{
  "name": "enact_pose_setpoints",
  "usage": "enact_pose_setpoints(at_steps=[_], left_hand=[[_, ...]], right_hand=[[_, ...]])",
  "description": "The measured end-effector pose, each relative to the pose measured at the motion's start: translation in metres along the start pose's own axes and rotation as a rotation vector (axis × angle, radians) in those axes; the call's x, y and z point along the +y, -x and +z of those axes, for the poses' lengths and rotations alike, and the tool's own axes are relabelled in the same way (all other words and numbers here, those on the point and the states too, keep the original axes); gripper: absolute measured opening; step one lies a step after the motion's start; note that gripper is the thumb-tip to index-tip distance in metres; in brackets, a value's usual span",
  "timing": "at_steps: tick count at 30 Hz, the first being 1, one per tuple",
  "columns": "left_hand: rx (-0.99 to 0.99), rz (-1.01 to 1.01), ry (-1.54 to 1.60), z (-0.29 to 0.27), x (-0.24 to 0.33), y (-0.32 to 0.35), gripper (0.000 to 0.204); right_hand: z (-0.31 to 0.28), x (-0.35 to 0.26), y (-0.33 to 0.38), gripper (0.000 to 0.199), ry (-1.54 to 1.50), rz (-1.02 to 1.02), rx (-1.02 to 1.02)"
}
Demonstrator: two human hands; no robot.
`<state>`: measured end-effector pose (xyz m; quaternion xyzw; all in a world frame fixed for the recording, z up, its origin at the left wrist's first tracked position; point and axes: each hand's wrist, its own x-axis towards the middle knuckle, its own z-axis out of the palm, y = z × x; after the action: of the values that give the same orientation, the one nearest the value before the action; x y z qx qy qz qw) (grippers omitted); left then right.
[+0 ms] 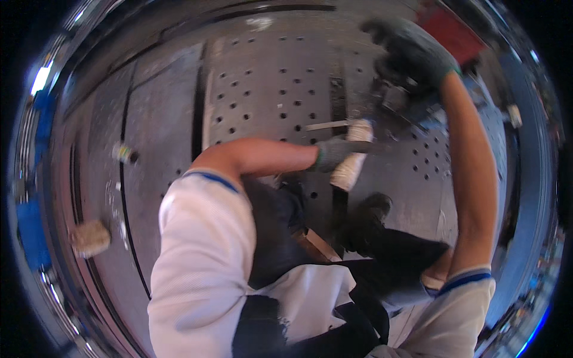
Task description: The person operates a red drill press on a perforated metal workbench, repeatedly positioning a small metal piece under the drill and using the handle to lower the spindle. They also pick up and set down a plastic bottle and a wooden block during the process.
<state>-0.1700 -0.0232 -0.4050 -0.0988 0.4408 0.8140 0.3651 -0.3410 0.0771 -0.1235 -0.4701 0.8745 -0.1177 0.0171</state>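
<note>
Cream wrapped cylindrical bundle (360, 130) is grasped mid-length by the grey-gloved left hand (335, 154), over perforated grey steel plating (262, 86). Grey-gloved right hand (413, 52) is blurred, farther off; its grip cannot be told.

Dim to mid exposure, flat contrast on the drilled grey metal plate (256, 59). White knit sleeve (206, 232) at left is the brightest broad area. Hard white glare spot (42, 80) on left rim, thin blue streak (540, 334) lower right. Soft throughout; right hand in dark grey glove (415, 53) and left hand in grey glove (335, 153) look smeared. Fisheye bows the rim edges; corners black.
</note>
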Motion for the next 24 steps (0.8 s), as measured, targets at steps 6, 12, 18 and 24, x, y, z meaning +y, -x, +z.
enact_pose_setpoints(at_steps=[6, 12, 18, 24], left_hand=[[0.131, -0.228, -0.139, 0.038, 0.026, 0.017, 0.044], [0.169, -0.1, -0.137, 0.033, 0.014, 0.01, 0.049], [0.195, -0.136, -0.133, 0.031, 0.015, 0.013, 0.052], [0.216, -0.155, -0.108, 0.027, 0.016, 0.016, 0.051]], right_hand=[[0.001, 0.023, 0.006, 0.05, 0.003, 0.04, 0.069], [0.027, 0.045, -0.004, 0.045, 0.223, -0.086, 0.199], [0.024, 0.037, -0.009, 0.034, 0.061, 0.031, 0.168], [0.02, 0.03, -0.013, 0.033, -0.004, 0.161, 0.105]])
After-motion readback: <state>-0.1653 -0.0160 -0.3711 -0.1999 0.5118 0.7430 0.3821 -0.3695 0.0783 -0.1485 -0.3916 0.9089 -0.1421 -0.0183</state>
